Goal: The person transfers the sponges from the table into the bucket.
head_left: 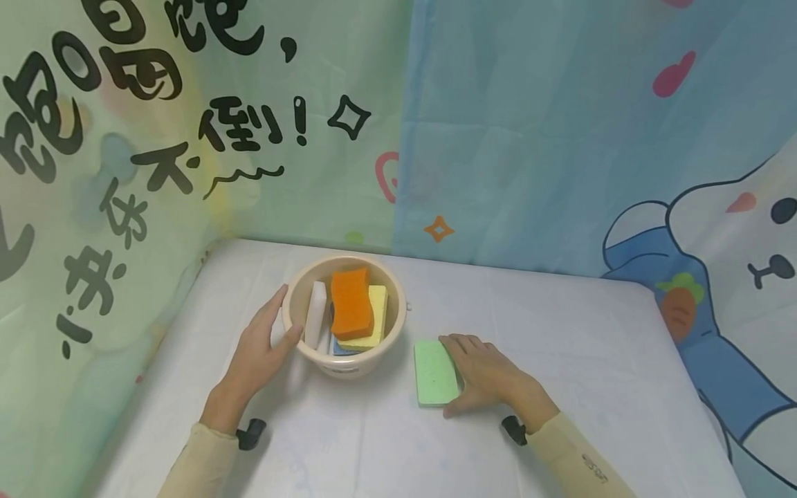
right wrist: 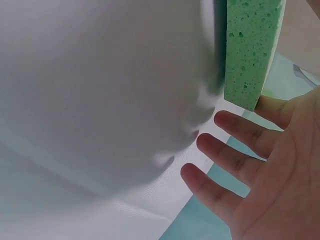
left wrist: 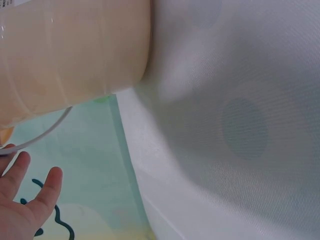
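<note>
A cream round bucket (head_left: 349, 370) stands on the table, holding an orange sponge (head_left: 351, 304), a yellow sponge (head_left: 378, 311), a white block (head_left: 315, 315) and a bit of something blue underneath. My left hand (head_left: 258, 356) is at the bucket's left rim, thumb and fingers spread; in the left wrist view its fingers (left wrist: 47, 192) look straight beside the bucket wall. To the bucket's right lies a green sponge (head_left: 434, 373). Over its right edge reaches my right hand (head_left: 488, 377), fingers extended. The right wrist view has one fingertip touching the sponge's (right wrist: 250, 55) corner; the thumb is mostly hidden there.
A white cloth covers the table (head_left: 373, 449). Behind and to the left hang printed curtains (head_left: 510, 138), with black characters on the left part and a cartoon bear on the right. A thin pale handle (left wrist: 57, 122) curves off the bucket in the left wrist view.
</note>
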The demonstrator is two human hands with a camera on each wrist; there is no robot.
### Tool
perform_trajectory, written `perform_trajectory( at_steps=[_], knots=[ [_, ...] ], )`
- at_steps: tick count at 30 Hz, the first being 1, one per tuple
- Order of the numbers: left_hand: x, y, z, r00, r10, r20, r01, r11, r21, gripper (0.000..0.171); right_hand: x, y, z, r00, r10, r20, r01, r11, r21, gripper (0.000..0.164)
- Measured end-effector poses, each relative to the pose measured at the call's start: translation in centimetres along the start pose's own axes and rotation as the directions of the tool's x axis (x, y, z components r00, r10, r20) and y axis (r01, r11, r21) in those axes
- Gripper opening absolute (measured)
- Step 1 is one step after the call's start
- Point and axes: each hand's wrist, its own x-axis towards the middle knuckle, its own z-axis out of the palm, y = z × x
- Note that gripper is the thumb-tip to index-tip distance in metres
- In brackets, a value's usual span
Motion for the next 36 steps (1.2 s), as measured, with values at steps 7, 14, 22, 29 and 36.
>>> perform_trajectory(
  at_steps=[7, 14, 22, 29, 36],
  knots=[
    [-0.1, 0.2, -0.1, 1.000, -0.002, 0.008, 0.002, 1.000, 0.002, 0.070, -0.1, 0.1, 0.1, 1.000, -0.006, -0.010, 0.006, 1.000, 0.004, 0.123],
    [-0.2, 0.3, -0.1, 1.000, -0.013, 0.012, 0.013, 1.000, 0.001, 0.070, -0.1, 0.2, 0.2, 1.000, -0.012, -0.021, 0.012, 1.000, 0.009, 0.122],
    [-0.2, 0.3, -0.1, 1.000, -0.010, 0.006, 0.010, 1.000, -0.002, 0.070, -0.2, 0.2, -0.1, 0.997, -0.038, -0.060, 0.039, 0.999, 0.018, 0.120],
    [-0.2, 0.2, -0.1, 1.000, -0.013, 0.009, 0.013, 1.000, -0.002, 0.070, -0.4, -0.1, -1.2, 0.996, -0.055, -0.073, 0.057, 0.998, 0.018, 0.124],
    [-0.2, 0.2, -0.1, 1.000, -0.007, 0.009, 0.007, 1.000, 0.003, 0.070, -0.7, -0.5, -3.5, 0.992, -0.064, -0.111, 0.063, 0.998, -0.011, 0.124]
  ],
)
